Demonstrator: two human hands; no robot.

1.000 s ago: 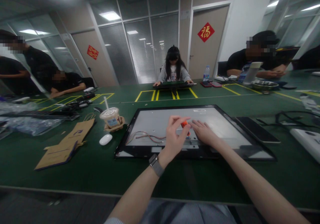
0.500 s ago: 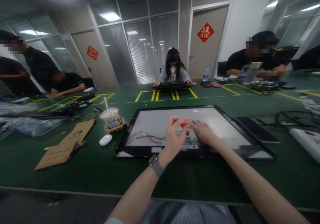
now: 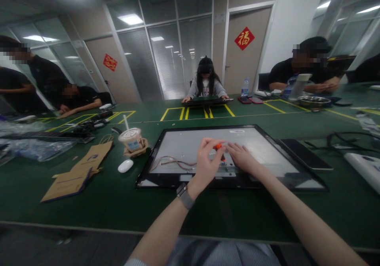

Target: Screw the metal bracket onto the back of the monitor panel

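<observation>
A flat monitor panel [image 3: 261, 147] lies back-side up on the green table [image 3: 103, 202] in front of me, with thin red and white wires [image 3: 172, 162] running across its grey metal back. My left hand [image 3: 206, 163], with a watch at the wrist, pinches the orange handle of a small screwdriver [image 3: 219, 148] held upright over the panel's middle. My right hand [image 3: 243, 158] rests beside it with fingers stretched flat on the panel, touching near the screwdriver's tip.
To the left sit a lidded drink cup [image 3: 131, 138] with a straw, a white mouse [image 3: 125, 165] and a brown paper bag [image 3: 80, 171]. A dark phone [image 3: 305, 153] and cables [image 3: 350, 139] lie to the right. Several people sit around the table; one opposite works at a monitor [image 3: 206, 101].
My left fingers have shifted slightly around the orange handle, as in a small turn. The right hand and the panel stay where they were.
</observation>
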